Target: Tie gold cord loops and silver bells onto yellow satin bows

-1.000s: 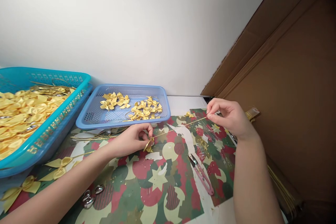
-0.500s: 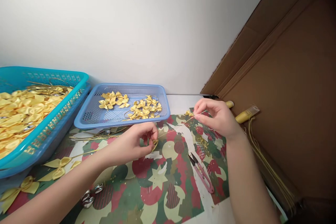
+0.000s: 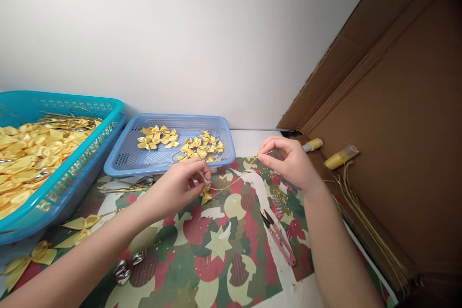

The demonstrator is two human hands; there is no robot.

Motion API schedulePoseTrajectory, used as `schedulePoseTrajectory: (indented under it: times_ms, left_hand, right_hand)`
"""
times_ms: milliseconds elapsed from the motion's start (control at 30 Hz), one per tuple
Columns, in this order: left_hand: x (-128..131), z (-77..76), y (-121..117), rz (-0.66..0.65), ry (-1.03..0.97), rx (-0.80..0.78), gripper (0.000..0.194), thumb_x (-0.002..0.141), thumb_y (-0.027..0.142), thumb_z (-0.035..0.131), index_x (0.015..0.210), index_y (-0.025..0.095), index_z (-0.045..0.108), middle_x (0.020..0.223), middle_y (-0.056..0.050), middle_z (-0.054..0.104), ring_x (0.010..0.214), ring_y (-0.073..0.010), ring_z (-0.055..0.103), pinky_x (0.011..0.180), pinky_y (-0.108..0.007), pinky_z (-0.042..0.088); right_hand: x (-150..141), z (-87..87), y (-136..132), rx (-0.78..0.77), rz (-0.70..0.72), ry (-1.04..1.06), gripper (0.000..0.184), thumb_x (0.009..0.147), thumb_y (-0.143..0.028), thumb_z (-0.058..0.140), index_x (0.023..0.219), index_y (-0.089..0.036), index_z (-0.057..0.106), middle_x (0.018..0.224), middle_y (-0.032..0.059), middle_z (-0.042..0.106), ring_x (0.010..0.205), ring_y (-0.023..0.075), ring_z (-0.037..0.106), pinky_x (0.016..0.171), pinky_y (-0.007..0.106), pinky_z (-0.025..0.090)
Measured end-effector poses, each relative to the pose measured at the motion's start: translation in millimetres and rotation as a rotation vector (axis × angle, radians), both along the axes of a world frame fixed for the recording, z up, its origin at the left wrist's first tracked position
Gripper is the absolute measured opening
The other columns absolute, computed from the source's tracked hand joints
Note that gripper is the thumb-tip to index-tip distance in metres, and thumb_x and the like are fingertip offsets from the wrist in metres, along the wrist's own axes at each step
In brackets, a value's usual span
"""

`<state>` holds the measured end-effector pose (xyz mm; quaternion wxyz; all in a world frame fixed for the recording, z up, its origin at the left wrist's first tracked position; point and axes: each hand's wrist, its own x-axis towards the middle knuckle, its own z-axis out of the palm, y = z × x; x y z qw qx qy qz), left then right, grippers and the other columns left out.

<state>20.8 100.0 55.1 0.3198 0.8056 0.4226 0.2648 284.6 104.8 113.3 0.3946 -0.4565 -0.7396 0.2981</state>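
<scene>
Left hand (image 3: 183, 180) grips a gold bow (image 3: 206, 196); right hand (image 3: 291, 161) pinches thin cord (image 3: 227, 186), whose slack could cause tangling

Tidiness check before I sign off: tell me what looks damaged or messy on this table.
The patterned covering looks torn: a ragged white strip shows where its print is missing, with the pink snips lying along it. Just right of the strip, gold thread scraps lie in a loose tangle, looking like uncleared offcuts.
</scene>
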Motion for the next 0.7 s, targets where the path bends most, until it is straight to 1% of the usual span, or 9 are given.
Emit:
schedulePoseTrajectory:
  times_ms: [167,267,367,433,467,500,567,667,700]
  left_hand:
    - [-1,2.6,0,-0.017,0.128,0.212,0.016,0.08,0.014,0.045,0.076,0.02,0.059,0.082,-0.003,0.062,0.065,-0.0135,0.057,0.055,-0.023,0.042]
    - [0,4.1,-1,-0.03,0.122,0.216,0.017,0.081,0.014,0.045,0.076,0.021,0.06,0.081,-0.003,0.063,0.065,-0.0135,0.057,0.054,-0.023,0.042]
    - [0,6.1,-1,-0.007,0.041,0.092,0.013,0.082,0.018,0.048,0.077,0.021,0.06,0.082,-0.003,0.064,0.069,-0.0141,0.06,0.058,-0.023,0.047]
    - [-1,7.4,-1,0.019,-0.028,-0.032,0.01,0.082,0.022,0.051,0.078,0.021,0.06,0.083,-0.003,0.066,0.07,-0.0145,0.062,0.061,-0.025,0.05]
    - [-2,8.0,-1,0.028,-0.064,-0.096,0.008,0.082,0.024,0.053,0.079,0.021,0.059,0.082,-0.003,0.066,0.07,-0.0149,0.063,0.062,-0.025,0.051]
    - [-3,8.7,0,0.032,-0.098,-0.157,0.007,0.082,0.025,0.054,0.079,0.021,0.059,0.081,-0.003,0.067,0.07,-0.0153,0.064,0.063,-0.026,0.052]
    - [-3,10.5,0,0.032,-0.158,-0.258,0.007,0.08,0.028,0.057,0.079,0.021,0.059,0.078,-0.002,0.067,0.07,-0.0158,0.064,0.062,-0.026,0.052]
    - [0,14.9,-2,0.036,-0.25,-0.371,0.009,0.077,0.029,0.061,0.075,0.02,0.058,0.073,-0.001,0.066,0.069,-0.0162,0.065,0.061,-0.026,0.053]
    - [2,16.6,-3,0.043,-0.286,-0.401,0.009,0.075,0.029,0.062,0.074,0.02,0.057,0.071,-0.001,0.066,0.068,-0.0166,0.065,0.06,-0.027,0.053]
  right_hand:
    - [-1,0.1,0,-0.007,0.0,-0.033,0.01,0.075,-0.016,0.061,0.065,-0.019,0.059,0.075,0.0004,0.061,0.074,0.014,0.057,0.072,0.028,0.044]
    - [-2,-2.1,-1,-0.079,0.012,-0.15,0.01,0.075,-0.018,0.06,0.065,-0.019,0.062,0.077,0.0012,0.064,0.075,0.0141,0.058,0.072,0.028,0.045]
    - [1,-7.0,-2,-0.269,0.052,-0.381,0.008,0.072,-0.02,0.062,0.066,-0.02,0.066,0.078,0.0017,0.067,0.073,0.015,0.06,0.066,0.026,0.044]
    - [2,-10.2,-3,-0.396,0.026,-0.55,0.004,0.067,-0.022,0.068,0.07,-0.02,0.069,0.081,0.0026,0.069,0.072,0.0165,0.061,0.061,0.026,0.043]
    - [1,-11.1,-4,-0.426,-0.008,-0.612,0.01,0.064,-0.024,0.072,0.073,-0.02,0.071,0.085,0.0035,0.07,0.073,0.0178,0.061,0.06,0.026,0.042]
    - [-1,-11.3,-6,-0.425,-0.044,-0.651,0.017,0.062,-0.026,0.074,0.077,-0.02,0.071,0.089,0.0044,0.07,0.077,0.0193,0.062,0.06,0.027,0.042]
    - [-10,-10.0,-10,-0.337,-0.107,-0.664,0.023,0.064,-0.028,0.075,0.085,-0.019,0.071,0.094,0.0058,0.07,0.085,0.0215,0.062,0.064,0.028,0.042]
    - [-34,-8.7,-20,-0.141,-0.156,-0.588,0.009,0.074,-0.023,0.067,0.081,-0.019,0.069,0.091,0.006,0.069,0.085,0.0199,0.061,0.07,0.029,0.042]
    - [-43,-9.8,-24,-0.107,-0.127,-0.534,0.005,0.075,-0.022,0.066,0.077,-0.019,0.068,0.088,0.0052,0.069,0.082,0.0185,0.06,0.069,0.029,0.042]
